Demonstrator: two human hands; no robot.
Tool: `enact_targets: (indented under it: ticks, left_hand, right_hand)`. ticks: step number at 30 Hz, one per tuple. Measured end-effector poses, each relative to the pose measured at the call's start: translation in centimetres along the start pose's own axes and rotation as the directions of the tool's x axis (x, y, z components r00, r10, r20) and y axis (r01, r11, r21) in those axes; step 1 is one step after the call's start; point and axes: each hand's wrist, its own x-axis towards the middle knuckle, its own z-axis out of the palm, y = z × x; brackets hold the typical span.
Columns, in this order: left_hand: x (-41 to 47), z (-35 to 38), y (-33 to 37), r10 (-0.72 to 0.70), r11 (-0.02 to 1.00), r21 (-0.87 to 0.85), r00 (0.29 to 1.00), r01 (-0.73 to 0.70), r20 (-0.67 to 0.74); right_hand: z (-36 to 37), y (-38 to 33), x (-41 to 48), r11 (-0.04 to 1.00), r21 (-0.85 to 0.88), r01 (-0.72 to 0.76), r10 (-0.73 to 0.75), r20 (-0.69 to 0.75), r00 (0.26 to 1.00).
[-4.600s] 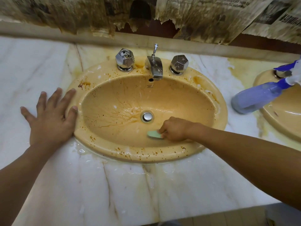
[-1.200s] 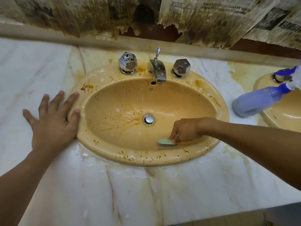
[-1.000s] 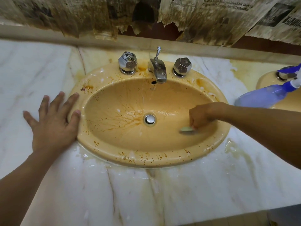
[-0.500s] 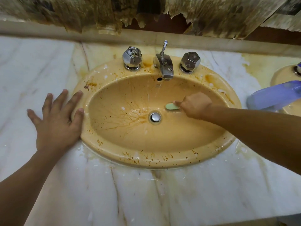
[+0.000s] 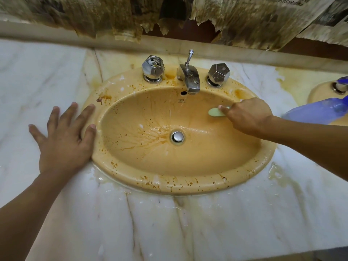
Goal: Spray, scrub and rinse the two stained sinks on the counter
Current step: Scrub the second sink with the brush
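Right hand (image 5: 246, 114) scrubbing sink (image 5: 169, 185), brush (image 5: 215, 112)

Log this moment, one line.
scrubbing | right hand grips green scrubber on sink wall | left hand flat at rim | brown stains present

This is a washroom, and a neglected one. A white veined marble counter (image 5: 169, 223) with a low ledge (image 5: 56, 37) along its back holds two oval yellow-tan basins set into the stone. One sink (image 5: 178, 187) is in the middle, and a second sink (image 5: 320, 91) is only partly in view at the right edge. The near one has a chrome spout (image 5: 189, 78), a faceted knob (image 5: 153, 67) on its left, a matching knob (image 5: 219, 73) on its right, and a metal drain plug (image 5: 177, 136). Brown stains spatter its rim and bowl and yellow the marble around it. Torn, stained newspaper (image 5: 254, 19) covers the wall above. A blue spray bottle (image 5: 316, 112) sits beside the second sink.
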Motion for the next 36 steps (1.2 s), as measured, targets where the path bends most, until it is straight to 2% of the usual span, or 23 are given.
enact_targets:
  ticks: [4, 7, 9, 10, 13, 14, 15, 17, 19, 20, 23, 24, 26, 28, 29, 33, 34, 36]
  left_hand:
    - [-0.1, 0.0, -0.2, 0.003, 1.000, -0.003, 1.000, -0.003, -0.006]
    - [-0.1, 0.2, -0.3, 0.004, 1.000, -0.018, 1.000, -0.004, -0.009]
    - [0.0, 0.3, -0.3, 0.001, 1.000, -0.021, 1.000, -0.001, -0.010]
    - [0.1, 0.3, -0.3, 0.000, 1.000, -0.022, 1.000, 0.000, -0.011]
    - [0.0, 0.3, -0.5, 0.010, 0.999, -0.036, 1.000, -0.011, -0.012]
    - [0.0, 0.3, -0.5, 0.011, 0.999, -0.038, 1.000, -0.011, -0.014]
    - [0.0, 0.3, -0.6, 0.009, 0.999, -0.043, 1.000, -0.010, -0.015]
    - [0.2, 0.5, -0.8, 0.008, 0.998, -0.063, 1.000, -0.009, -0.020]
    - [0.4, 0.9, -1.1, 0.021, 0.996, -0.085, 1.000, -0.022, -0.013]
    - [0.6, 1.0, -1.4, 0.029, 0.995, -0.095, 1.000, -0.030, -0.007]
    - [0.8, 1.2, -2.1, 0.055, 0.995, -0.085, 0.998, -0.055, 0.002]
    - [0.8, 1.3, -2.2, 0.057, 0.996, -0.075, 0.998, -0.057, 0.002]
    - [0.9, 1.3, -2.3, 0.062, 0.996, -0.069, 0.998, -0.062, -0.007]
    - [1.0, 1.6, -2.3, 0.060, 0.994, -0.092, 0.998, -0.061, -0.008]
    - [1.1, 1.7, -2.5, 0.058, 0.994, -0.093, 0.998, -0.058, -0.004]
    - [1.4, 2.1, -3.0, 0.063, 0.995, -0.080, 0.998, -0.062, 0.010]
    - [1.4, 2.1, -3.0, 0.059, 0.995, -0.084, 0.998, -0.057, 0.015]
    - [1.5, 2.1, -3.0, 0.064, 0.994, -0.084, 0.998, -0.063, 0.007]
  right_hand:
    - [-1.2, -0.1, 1.5, 0.997, -0.077, 0.028, -0.037, -0.122, 0.992]
    - [-1.1, 0.4, 0.2, 0.977, -0.177, 0.122, -0.119, 0.027, 0.992]
    - [-1.6, 1.1, -0.6, 0.984, -0.146, 0.106, -0.095, 0.084, 0.992]
    - [-2.1, 1.4, -0.2, 0.988, -0.134, 0.081, -0.073, 0.064, 0.995]
    - [-2.9, 1.4, 1.7, 0.993, -0.115, 0.019, -0.034, -0.134, 0.990]
    - [-2.9, 1.3, 1.8, 0.993, -0.120, 0.005, -0.023, -0.150, 0.988]
    - [-2.5, 1.6, 1.4, 0.992, -0.123, 0.022, -0.036, -0.109, 0.993]
    - [-1.3, 2.3, -0.5, 0.991, -0.111, 0.073, -0.063, 0.095, 0.993]
    - [-0.7, 2.8, -2.3, 0.998, -0.044, 0.041, -0.027, 0.281, 0.959]
    - [-0.8, 3.0, -2.2, 1.000, -0.013, 0.011, -0.006, 0.303, 0.953]
    - [-1.3, 3.1, -1.9, 0.999, -0.048, -0.010, 0.017, 0.151, 0.988]
    - [-1.2, 2.9, -2.4, 0.999, -0.039, -0.009, 0.015, 0.141, 0.990]
    - [-0.7, 3.0, -4.5, 0.997, 0.071, 0.016, -0.036, 0.288, 0.957]
    - [-1.0, 3.0, -7.0, 0.976, 0.217, 0.028, -0.129, 0.469, 0.874]
    - [-1.3, 3.2, -7.4, 0.966, 0.259, 0.017, -0.149, 0.498, 0.854]
    - [-1.5, 3.9, -4.8, 0.985, 0.149, -0.088, 0.022, 0.396, 0.918]
    - [-1.3, 3.4, -4.5, 0.988, 0.133, -0.083, 0.027, 0.374, 0.927]
    - [-0.9, 2.0, -5.1, 0.974, 0.224, -0.035, -0.072, 0.454, 0.888]
